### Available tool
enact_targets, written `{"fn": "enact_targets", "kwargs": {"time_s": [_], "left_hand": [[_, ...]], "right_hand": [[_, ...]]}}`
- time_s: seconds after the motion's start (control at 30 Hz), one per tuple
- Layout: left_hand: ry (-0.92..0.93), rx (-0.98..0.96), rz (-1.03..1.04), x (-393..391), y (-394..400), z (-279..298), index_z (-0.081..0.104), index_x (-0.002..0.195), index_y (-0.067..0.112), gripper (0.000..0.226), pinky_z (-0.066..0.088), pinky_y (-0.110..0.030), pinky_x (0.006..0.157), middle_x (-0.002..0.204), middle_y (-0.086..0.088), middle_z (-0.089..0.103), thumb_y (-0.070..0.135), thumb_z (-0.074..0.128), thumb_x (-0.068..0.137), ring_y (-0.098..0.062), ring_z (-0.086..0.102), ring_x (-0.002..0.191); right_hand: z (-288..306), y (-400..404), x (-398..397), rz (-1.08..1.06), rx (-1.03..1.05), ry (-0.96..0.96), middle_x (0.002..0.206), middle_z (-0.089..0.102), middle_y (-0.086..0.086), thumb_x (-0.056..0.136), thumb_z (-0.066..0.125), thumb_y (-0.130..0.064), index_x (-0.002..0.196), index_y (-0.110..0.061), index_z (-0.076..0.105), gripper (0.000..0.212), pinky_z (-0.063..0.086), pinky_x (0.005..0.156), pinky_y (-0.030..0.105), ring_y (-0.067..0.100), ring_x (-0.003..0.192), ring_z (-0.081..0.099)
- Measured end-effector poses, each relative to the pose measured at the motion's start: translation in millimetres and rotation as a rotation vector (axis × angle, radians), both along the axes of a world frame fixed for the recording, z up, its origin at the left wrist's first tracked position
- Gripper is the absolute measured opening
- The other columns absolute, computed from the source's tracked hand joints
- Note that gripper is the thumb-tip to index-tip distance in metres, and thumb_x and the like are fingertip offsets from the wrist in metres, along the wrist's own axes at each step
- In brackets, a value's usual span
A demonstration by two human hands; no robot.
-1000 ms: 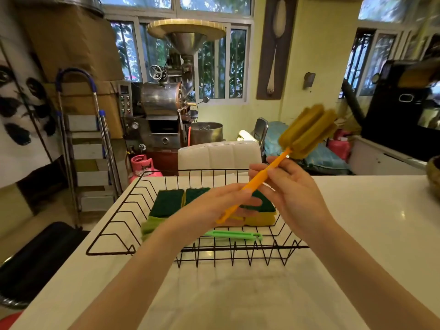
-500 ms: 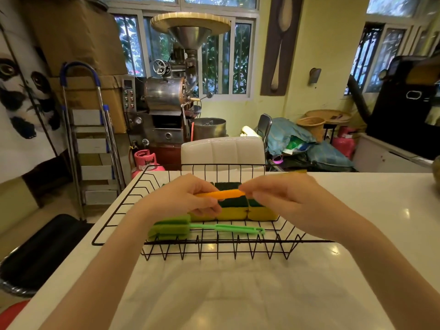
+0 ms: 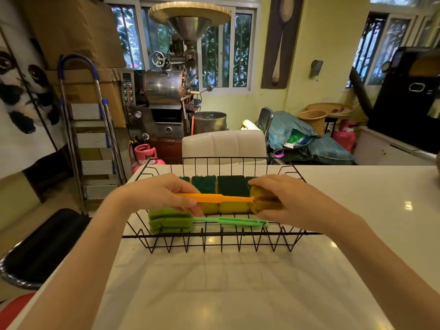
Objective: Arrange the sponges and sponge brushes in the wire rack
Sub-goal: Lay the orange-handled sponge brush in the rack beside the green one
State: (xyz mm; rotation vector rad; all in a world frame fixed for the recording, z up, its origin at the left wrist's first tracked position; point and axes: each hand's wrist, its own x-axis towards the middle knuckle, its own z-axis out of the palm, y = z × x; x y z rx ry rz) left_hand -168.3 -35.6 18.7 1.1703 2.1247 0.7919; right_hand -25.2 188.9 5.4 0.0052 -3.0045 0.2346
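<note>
Orange sponge brush (image 3: 215, 198): horizontal over wire rack (image 3: 221, 244), left hand (image 3: 164, 195) fingers pinching handle. Right hand (image 3: 283, 201) fingers clasp its sponge head.

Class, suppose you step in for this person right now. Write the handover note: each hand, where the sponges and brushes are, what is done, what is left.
Left hand: pinching the handle end of the orange sponge brush.
Right hand: closed around that brush's yellow sponge head.
The brush is level over the wire rack, above the row of green-topped yellow sponges.
Done: sponges lined up at the back of the rack; green sponge brush lying along the front.
Left: set the orange brush down in the rack, probably beside the green one, and let go.
</note>
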Motion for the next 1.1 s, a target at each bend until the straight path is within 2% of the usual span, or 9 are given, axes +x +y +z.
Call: {"fn": "enact_targets", "kwargs": {"time_s": [0.1, 0.2, 0.3, 0.53, 0.67, 0.77, 0.87, 1.0, 1.1], "left_hand": [[-0.018, -0.051, -0.024, -1.3, -3.4, -0.7, 0.068, 0.095, 0.025, 0.017, 0.050, -0.013, 0.074, 0.091, 0.009, 0.072, 0.019, 0.053, 0.087, 0.001, 0.064, 0.083], [0.113, -0.099, -0.020, 1.3, 1.1, -3.1, 0.069, 0.095, 0.028, 0.017, 0.047, -0.010, 0.070, 0.086, 0.012, 0.069, 0.022, 0.056, 0.086, 0.004, 0.061, 0.076], [0.298, -0.086, 0.007, 5.5, 11.3, -8.1, 0.066, 0.107, 0.026, 0.026, 0.048, -0.018, 0.083, 0.097, 0.008, 0.069, 0.018, 0.059, 0.084, -0.002, 0.061, 0.086], [0.286, -0.146, -0.057, 15.2, 30.2, -22.9, 0.061, 0.094, 0.027, 0.024, 0.051, -0.020, 0.082, 0.085, 0.016, 0.061, 0.007, 0.061, 0.080, 0.001, 0.060, 0.082], [0.326, -0.191, -0.097, 14.8, 34.4, -28.1, 0.063, 0.091, 0.017, 0.016, 0.047, -0.015, 0.078, 0.084, 0.014, 0.058, 0.005, 0.056, 0.084, 0.001, 0.056, 0.079], [0.285, -0.257, -0.095, 15.4, 33.3, -27.6, 0.067, 0.100, 0.017, 0.021, 0.043, -0.014, 0.079, 0.094, 0.005, 0.063, 0.024, 0.050, 0.089, -0.002, 0.056, 0.085], [0.189, -0.309, -0.021, 19.0, 34.3, -27.3, 0.068, 0.102, 0.016, 0.044, 0.046, -0.033, 0.095, 0.112, -0.010, 0.064, 0.044, 0.037, 0.091, -0.022, 0.057, 0.102], [0.100, -0.323, 0.015, 25.7, 38.3, -26.1, 0.064, 0.110, 0.011, 0.054, 0.041, -0.032, 0.103, 0.123, -0.005, 0.060, 0.047, 0.027, 0.092, -0.019, 0.055, 0.112], [0.071, -0.345, 0.009, 27.3, 38.3, -23.3, 0.060, 0.114, 0.013, 0.053, 0.039, -0.030, 0.103, 0.122, -0.003, 0.058, 0.046, 0.025, 0.092, -0.017, 0.053, 0.114]], "right_hand": [[0.8, 5.7, 1.1, 0.003, -0.156, -0.113, 0.121, 0.056, -0.007, 0.075, 0.068, -0.042, 0.128, -0.037, 0.039, 0.061, 0.049, 0.088, 0.027, 0.011, 0.100, 0.054], [-2.9, 6.6, -1.0, -0.003, -0.142, -0.123, 0.118, 0.056, -0.008, 0.074, 0.069, -0.043, 0.126, -0.036, 0.041, 0.059, 0.050, 0.087, 0.028, 0.011, 0.100, 0.054], [-7.3, 8.2, -3.9, -0.021, -0.145, -0.170, 0.119, 0.056, -0.006, 0.076, 0.068, -0.042, 0.125, -0.035, 0.042, 0.056, 0.050, 0.088, 0.029, 0.012, 0.100, 0.053], [-11.5, 11.8, -6.0, -0.049, -0.152, -0.256, 0.119, 0.055, -0.002, 0.078, 0.067, -0.037, 0.127, -0.032, 0.046, 0.053, 0.048, 0.088, 0.028, 0.015, 0.101, 0.052], [-15.0, 12.4, -8.1, -0.045, -0.140, -0.290, 0.122, 0.056, 0.000, 0.079, 0.067, -0.032, 0.125, -0.028, 0.049, 0.049, 0.047, 0.090, 0.027, 0.015, 0.103, 0.053], [-16.8, 13.6, -9.1, -0.056, -0.159, -0.292, 0.119, 0.057, 0.001, 0.079, 0.067, -0.034, 0.122, -0.026, 0.052, 0.046, 0.048, 0.090, 0.027, 0.017, 0.104, 0.054], [-19.1, 16.9, -10.0, -0.055, -0.197, -0.316, 0.115, 0.058, 0.000, 0.080, 0.064, -0.039, 0.120, -0.025, 0.054, 0.044, 0.046, 0.081, 0.020, 0.013, 0.097, 0.053], [-22.7, 18.8, -11.1, -0.063, -0.291, -0.300, 0.103, 0.063, -0.001, 0.082, 0.050, -0.053, 0.110, -0.024, 0.060, 0.042, 0.044, 0.073, 0.021, 0.013, 0.092, 0.057], [-22.1, 18.1, -10.0, -0.073, -0.290, -0.299, 0.104, 0.063, -0.002, 0.085, 0.047, -0.051, 0.108, -0.025, 0.061, 0.037, 0.044, 0.075, 0.022, 0.013, 0.093, 0.057]]}}
